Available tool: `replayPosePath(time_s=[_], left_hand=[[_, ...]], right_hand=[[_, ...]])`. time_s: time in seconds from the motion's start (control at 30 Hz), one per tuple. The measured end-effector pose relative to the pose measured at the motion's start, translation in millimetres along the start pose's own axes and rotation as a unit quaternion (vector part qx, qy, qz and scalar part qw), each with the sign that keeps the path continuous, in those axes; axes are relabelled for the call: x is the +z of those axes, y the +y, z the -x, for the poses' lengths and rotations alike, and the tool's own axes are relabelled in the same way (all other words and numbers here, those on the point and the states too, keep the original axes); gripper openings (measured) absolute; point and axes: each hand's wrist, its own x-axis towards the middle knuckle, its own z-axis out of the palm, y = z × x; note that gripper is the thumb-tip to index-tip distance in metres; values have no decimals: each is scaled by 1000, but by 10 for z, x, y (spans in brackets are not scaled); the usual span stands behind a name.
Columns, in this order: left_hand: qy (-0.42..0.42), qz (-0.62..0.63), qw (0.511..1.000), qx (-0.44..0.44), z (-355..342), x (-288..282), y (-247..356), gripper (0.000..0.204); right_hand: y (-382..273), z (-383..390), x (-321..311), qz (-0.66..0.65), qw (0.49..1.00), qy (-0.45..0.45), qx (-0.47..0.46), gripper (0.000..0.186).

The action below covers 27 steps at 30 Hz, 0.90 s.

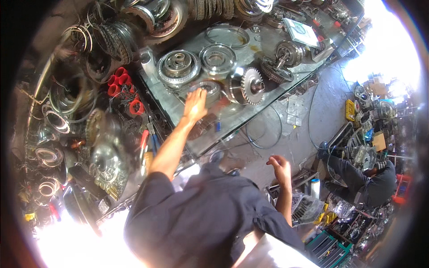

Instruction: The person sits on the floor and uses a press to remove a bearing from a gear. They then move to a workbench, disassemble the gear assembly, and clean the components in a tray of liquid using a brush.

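Note:
My left hand reaches over the steel table, its fingers extended at the near rim of a blurred metal ring; whether they touch it is unclear. Behind that ring stand two round metal drum parts. Just to its right lies a large toothed gear on a hub, with a shaft assembly beyond. A small blue object lies near the table's front. My right hand hangs off the table's edge over the floor, fingers loosely bent, with nothing visible in it.
Red cups, tools and piled rings crowd the left. Cables loop on the floor. Another person in dark clothing crouches at right among parts and bins. A pale flat box sits at the back.

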Motion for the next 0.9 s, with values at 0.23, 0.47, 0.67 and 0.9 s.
replayPosePath(time_s=[0.23, 0.47, 0.67, 0.9], left_hand=[[18, -15, 998, 56, 113, 61, -59, 61], [31, 12, 997, 73, 120, 12, -80, 66], [45, 32, 997, 51, -16, -9, -107, 65], [34, 131, 987, -92, -281, -187, -130, 55]], right_hand=[[60, -24, 54, 46, 999, 10, -11, 31], [152, 59, 180, 52, 998, 31, -13, 29], [224, -18, 316, 68, 997, 42, 17, 31], [74, -539, 742, 164, 977, 41, -132, 29]])
